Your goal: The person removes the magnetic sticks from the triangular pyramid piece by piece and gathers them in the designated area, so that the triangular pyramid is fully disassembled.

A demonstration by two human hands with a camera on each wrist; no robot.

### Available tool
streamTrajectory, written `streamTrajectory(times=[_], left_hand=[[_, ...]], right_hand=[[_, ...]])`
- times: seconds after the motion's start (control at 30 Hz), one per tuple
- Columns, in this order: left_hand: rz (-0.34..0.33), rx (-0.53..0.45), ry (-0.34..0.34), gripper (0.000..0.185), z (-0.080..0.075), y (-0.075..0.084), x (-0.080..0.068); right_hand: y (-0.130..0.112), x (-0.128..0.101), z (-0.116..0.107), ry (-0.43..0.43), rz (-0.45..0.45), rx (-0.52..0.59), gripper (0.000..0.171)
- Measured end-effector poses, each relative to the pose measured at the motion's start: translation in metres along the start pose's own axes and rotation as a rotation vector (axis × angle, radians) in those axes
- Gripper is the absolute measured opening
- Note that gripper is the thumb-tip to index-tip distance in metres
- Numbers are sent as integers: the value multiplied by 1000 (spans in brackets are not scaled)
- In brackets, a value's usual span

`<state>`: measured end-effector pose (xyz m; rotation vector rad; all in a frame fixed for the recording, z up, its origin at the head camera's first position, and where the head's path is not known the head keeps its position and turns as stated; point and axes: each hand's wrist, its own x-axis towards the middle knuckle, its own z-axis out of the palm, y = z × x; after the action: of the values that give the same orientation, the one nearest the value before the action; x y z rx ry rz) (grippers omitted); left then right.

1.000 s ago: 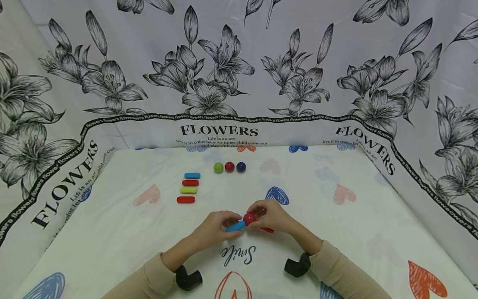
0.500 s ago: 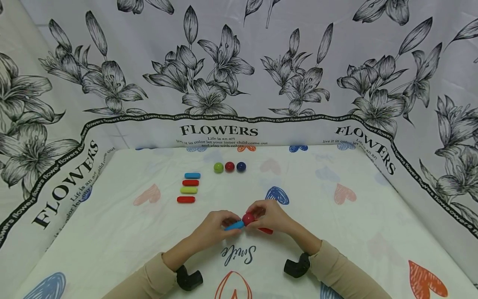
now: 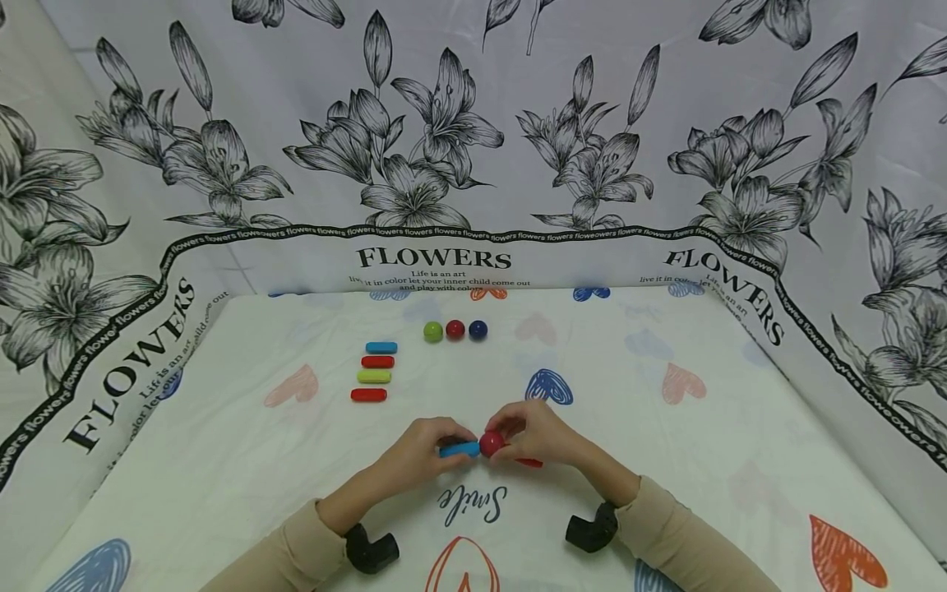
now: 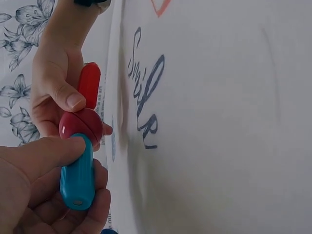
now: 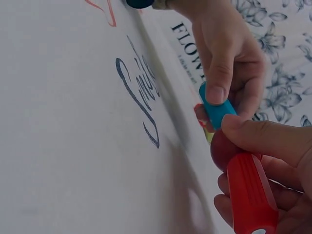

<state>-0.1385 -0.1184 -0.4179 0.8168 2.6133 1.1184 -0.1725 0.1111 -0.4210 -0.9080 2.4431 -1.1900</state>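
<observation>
My left hand (image 3: 420,450) pinches a blue magnetic rod (image 4: 78,178) between thumb and fingers, a metal dot showing on its near end. My right hand (image 3: 546,434) grips a red ball (image 3: 491,444), thumb on top. From the ball's other side a red magnetic rod (image 5: 249,195) extends along the fingers of that hand. In the left wrist view the blue rod's far end meets the ball, so rod, ball and rod form nearly one line. Both hands are close over the cloth, above the word "Smile".
Beyond the hands, to the left, lie a blue rod (image 3: 381,348), a red rod (image 3: 379,362), a yellow-green rod (image 3: 373,376) and another red rod (image 3: 368,395). Green (image 3: 432,332), red (image 3: 455,330) and dark blue balls (image 3: 478,330) sit in a row farther back.
The blue rod has turned from tilted to nearly level. My right hand has come slightly down and nearer with the red ball; the left hand has barely moved.
</observation>
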Motion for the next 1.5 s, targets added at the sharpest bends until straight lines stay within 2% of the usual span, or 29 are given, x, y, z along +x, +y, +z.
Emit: streamTrajectory(times=[0.23, 0.33, 0.53, 0.9, 1.37, 1.5], left_hand=[[-6, 0, -103, 24, -8, -2, -3], [-9, 17, -117, 25, -14, -8, -8], [12, 44, -66, 23, -25, -23, -18], [21, 67, 14, 23, -42, -36, -25], [-38, 112, 104, 24, -53, -51, -34], [-75, 113, 120, 24, -59, -57, -37]], right_hand=[[0, -5, -1, -84, -17, 3, 34], [4, -9, -5, -89, -12, -21, 35], [13, -13, -11, -68, 30, -48, 34], [13, -14, -7, -79, 16, -15, 35], [9, -15, -6, -74, 34, 6, 35], [9, -14, -5, -71, 42, 3, 35]])
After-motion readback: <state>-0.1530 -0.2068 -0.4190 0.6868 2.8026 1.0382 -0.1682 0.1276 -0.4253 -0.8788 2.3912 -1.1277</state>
